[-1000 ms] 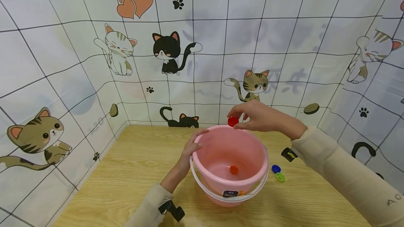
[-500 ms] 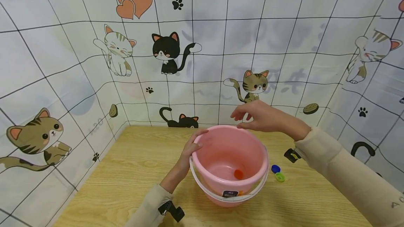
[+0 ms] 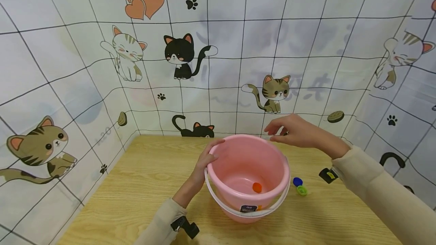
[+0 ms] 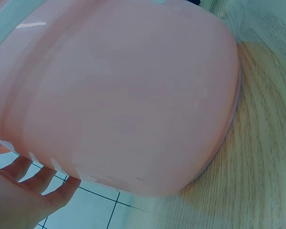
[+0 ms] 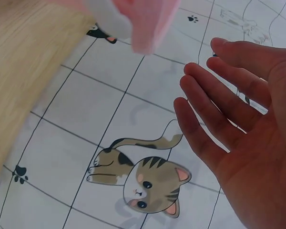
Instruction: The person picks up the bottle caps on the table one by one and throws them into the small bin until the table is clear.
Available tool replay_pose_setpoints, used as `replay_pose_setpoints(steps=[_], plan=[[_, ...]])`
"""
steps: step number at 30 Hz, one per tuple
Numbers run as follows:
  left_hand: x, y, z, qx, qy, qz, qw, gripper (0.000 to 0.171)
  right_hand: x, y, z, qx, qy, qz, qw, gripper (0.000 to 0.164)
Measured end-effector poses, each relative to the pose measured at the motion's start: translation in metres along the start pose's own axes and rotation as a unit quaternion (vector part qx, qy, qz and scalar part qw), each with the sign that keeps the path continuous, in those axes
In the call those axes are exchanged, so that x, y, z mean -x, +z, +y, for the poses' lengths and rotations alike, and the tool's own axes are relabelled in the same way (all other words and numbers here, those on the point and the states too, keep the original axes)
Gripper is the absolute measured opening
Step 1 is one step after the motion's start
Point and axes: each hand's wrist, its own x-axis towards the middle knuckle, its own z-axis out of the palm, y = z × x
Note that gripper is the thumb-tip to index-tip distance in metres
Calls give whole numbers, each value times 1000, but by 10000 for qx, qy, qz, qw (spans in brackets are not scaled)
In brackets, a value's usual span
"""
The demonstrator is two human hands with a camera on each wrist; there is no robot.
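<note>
A pink bucket (image 3: 235,169) with a white handle (image 3: 238,214) stands on the wooden table. My left hand (image 3: 202,165) grips its rim on the left, the thumb inside and the fingers on the outer wall, as the left wrist view (image 4: 33,191) also shows. On the bucket's floor lies an orange-red round cap (image 3: 257,187); whether a second one lies with it I cannot tell. My right hand (image 3: 296,131) hovers beyond the right back rim, fingers loosely bent and holding nothing; its palm (image 5: 257,157) is bare in the right wrist view.
Right of the bucket, a blue cap (image 3: 298,182) and a green cap (image 3: 302,190) lie touching on the table (image 3: 153,184). A cat-print cloth (image 3: 225,71) hangs behind and at both sides. Black wrist cameras sit on both sleeves.
The red cap has left my right hand, which has drawn back to the right. The orange-red cap in the bucket has shifted slightly right. My left hand has stayed on the rim.
</note>
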Motion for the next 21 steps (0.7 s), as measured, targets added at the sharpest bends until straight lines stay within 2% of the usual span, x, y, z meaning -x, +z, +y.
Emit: replay_pose_setpoints(steps=[9,21], plan=[[-1,0,-1,65,28,-53,10000,61,23,1,22,-60,160,404,9990,18],[0,1,1,46,-1,-62,10000,59,47,14,39,-137,348,444,9983,20]])
